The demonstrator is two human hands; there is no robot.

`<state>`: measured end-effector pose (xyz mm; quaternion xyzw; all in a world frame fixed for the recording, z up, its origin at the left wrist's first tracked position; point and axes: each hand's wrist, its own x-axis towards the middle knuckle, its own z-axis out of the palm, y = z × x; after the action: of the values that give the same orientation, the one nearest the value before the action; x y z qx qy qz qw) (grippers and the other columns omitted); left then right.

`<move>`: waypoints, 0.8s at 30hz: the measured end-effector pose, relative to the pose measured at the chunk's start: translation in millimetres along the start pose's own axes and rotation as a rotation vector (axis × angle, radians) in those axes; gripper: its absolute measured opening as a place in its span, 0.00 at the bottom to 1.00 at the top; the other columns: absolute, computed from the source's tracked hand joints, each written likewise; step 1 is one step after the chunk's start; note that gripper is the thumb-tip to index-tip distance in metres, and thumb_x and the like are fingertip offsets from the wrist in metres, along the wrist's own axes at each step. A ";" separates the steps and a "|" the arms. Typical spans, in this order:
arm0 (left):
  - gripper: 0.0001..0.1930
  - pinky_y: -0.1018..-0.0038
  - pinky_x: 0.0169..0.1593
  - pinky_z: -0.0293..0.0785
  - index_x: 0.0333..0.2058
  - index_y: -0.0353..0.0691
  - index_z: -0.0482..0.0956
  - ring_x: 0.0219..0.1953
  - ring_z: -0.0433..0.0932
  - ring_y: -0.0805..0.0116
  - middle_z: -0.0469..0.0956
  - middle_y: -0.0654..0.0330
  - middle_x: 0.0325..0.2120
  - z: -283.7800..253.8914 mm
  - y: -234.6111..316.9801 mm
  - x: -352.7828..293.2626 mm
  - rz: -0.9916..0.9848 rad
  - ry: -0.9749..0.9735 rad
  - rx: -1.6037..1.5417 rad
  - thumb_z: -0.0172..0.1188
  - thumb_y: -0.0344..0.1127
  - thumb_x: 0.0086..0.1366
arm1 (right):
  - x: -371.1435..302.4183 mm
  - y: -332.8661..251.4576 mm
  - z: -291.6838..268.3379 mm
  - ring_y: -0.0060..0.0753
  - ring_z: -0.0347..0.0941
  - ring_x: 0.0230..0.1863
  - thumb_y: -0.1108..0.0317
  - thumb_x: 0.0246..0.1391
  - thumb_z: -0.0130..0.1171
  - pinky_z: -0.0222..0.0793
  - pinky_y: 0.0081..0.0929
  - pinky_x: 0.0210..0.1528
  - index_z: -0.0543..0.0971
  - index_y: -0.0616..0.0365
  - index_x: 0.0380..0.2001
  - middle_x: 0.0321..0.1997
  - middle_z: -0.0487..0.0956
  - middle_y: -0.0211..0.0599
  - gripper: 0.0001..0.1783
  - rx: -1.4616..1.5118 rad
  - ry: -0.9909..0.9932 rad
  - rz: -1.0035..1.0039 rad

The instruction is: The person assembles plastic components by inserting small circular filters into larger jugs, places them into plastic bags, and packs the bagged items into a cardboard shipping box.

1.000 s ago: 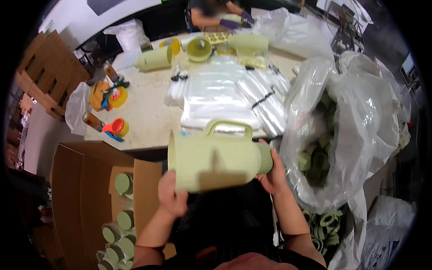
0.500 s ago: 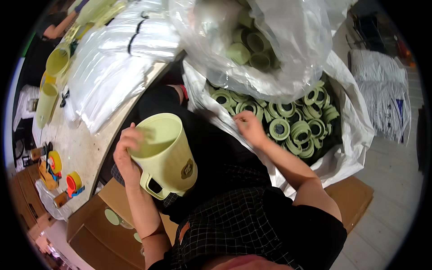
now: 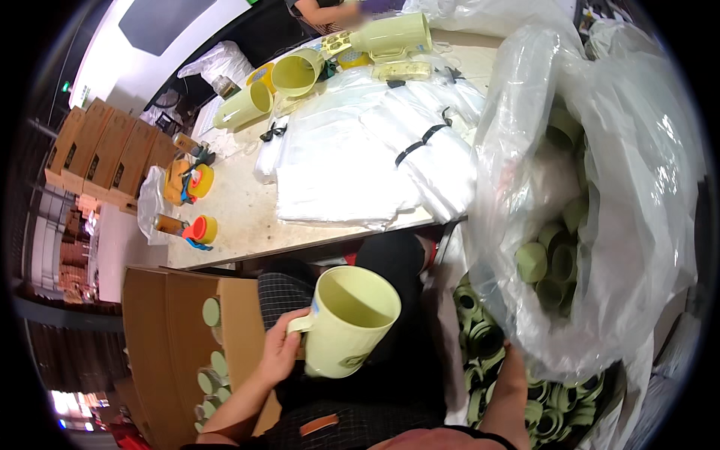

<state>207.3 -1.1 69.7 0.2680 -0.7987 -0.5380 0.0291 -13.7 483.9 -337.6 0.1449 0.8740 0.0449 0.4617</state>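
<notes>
A pale green plastic pitcher [image 3: 346,330] is held over my lap, its wide mouth tilted up and a round dark emblem low on its side. My left hand [image 3: 282,346] is closed at its handle. Down at the right, my right hand [image 3: 513,361] reaches in among green ring-shaped lids [image 3: 551,416] with dark centres, piled in a white woven sack. Its fingers are hidden by the lids and the edge of the clear plastic bag [image 3: 637,225] above.
Several pale green cups [image 3: 551,274] sit inside the clear bag. The table [image 3: 232,232] ahead bears stacked clear plastic sleeves [image 3: 337,165], tape dispensers [image 3: 201,229] and more pitchers [image 3: 298,73]. An open cardboard box [image 3: 176,330] with green-lidded jars stands left. Across the table a person's arm [image 3: 330,13] shows.
The view has swung left toward the table. My left hand has gone from the pitcher's rim to its handle. My right hand has reached down among the lids.
</notes>
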 end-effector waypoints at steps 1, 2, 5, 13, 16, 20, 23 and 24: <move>0.21 0.77 0.43 0.71 0.60 0.35 0.70 0.38 0.72 0.75 0.77 0.59 0.45 1.9 7.7 0.4 0.008 0.006 0.030 0.46 0.41 0.75 | 11.5 -0.4 4.7 0.48 0.63 0.69 0.50 0.54 0.58 0.58 0.40 0.70 0.73 0.59 0.60 0.68 0.68 0.50 0.34 -0.028 -0.001 0.004; 0.21 0.77 0.41 0.70 0.59 0.35 0.70 0.36 0.72 0.77 0.77 0.60 0.44 3.3 13.4 3.9 -0.006 0.010 0.049 0.45 0.42 0.75 | 20.7 1.4 5.0 0.48 0.63 0.70 0.49 0.54 0.57 0.57 0.40 0.71 0.72 0.58 0.61 0.68 0.68 0.49 0.35 -0.054 0.000 0.017; 0.21 0.79 0.36 0.68 0.57 0.34 0.71 0.30 0.68 0.80 0.76 0.64 0.37 11.7 16.3 7.5 -0.086 0.014 0.054 0.45 0.43 0.76 | 35.4 11.0 24.2 0.46 0.62 0.71 0.45 0.55 0.55 0.56 0.40 0.72 0.71 0.56 0.63 0.70 0.67 0.46 0.37 -0.102 -0.017 0.046; 0.24 0.76 0.43 0.71 0.59 0.36 0.72 0.39 0.74 0.74 0.76 0.57 0.52 12.9 0.4 16.7 -0.002 -0.003 0.010 0.45 0.48 0.76 | -56.5 4.9 33.6 0.58 0.78 0.49 0.49 0.51 0.67 0.71 0.43 0.54 0.80 0.69 0.44 0.44 0.82 0.57 0.30 0.597 0.395 -0.371; 0.22 0.82 0.32 0.64 0.59 0.38 0.72 0.26 0.66 0.83 0.71 0.69 0.26 9.1 -10.2 9.2 0.038 0.008 -0.070 0.46 0.46 0.76 | -151.8 -1.7 -13.1 0.33 0.77 0.42 0.64 0.55 0.64 0.70 0.29 0.48 0.80 0.69 0.47 0.42 0.82 0.42 0.21 0.987 0.125 -0.569; 0.22 0.82 0.29 0.63 0.58 0.37 0.71 0.24 0.66 0.83 0.73 0.69 0.26 8.9 -11.5 7.5 0.083 -0.107 -0.147 0.48 0.46 0.76 | -283.7 -32.3 -122.3 0.27 0.68 0.40 0.69 0.54 0.60 0.64 0.23 0.48 0.80 0.67 0.49 0.36 0.74 0.32 0.19 1.094 0.240 -1.078; 0.21 0.71 0.53 0.74 0.58 0.37 0.72 0.48 0.79 0.66 0.79 0.53 0.51 9.8 -14.0 1.7 0.206 -0.157 -0.131 0.50 0.44 0.74 | -359.1 -97.1 -173.2 0.30 0.67 0.37 0.62 0.47 0.68 0.65 0.27 0.42 0.80 0.65 0.50 0.35 0.71 0.34 0.27 1.042 0.563 -1.404; 0.21 0.69 0.55 0.73 0.58 0.36 0.72 0.51 0.78 0.62 0.78 0.52 0.53 8.2 -12.0 -0.2 0.223 -0.172 -0.130 0.50 0.44 0.74 | -376.3 -118.2 -184.2 0.34 0.68 0.37 0.63 0.40 0.73 0.66 0.29 0.41 0.81 0.63 0.50 0.35 0.71 0.36 0.30 0.893 0.616 -1.549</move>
<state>209.4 2.5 55.8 0.1283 -0.7865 -0.6030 0.0373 10.3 270.4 41.1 -0.3308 0.7470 -0.5766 0.0139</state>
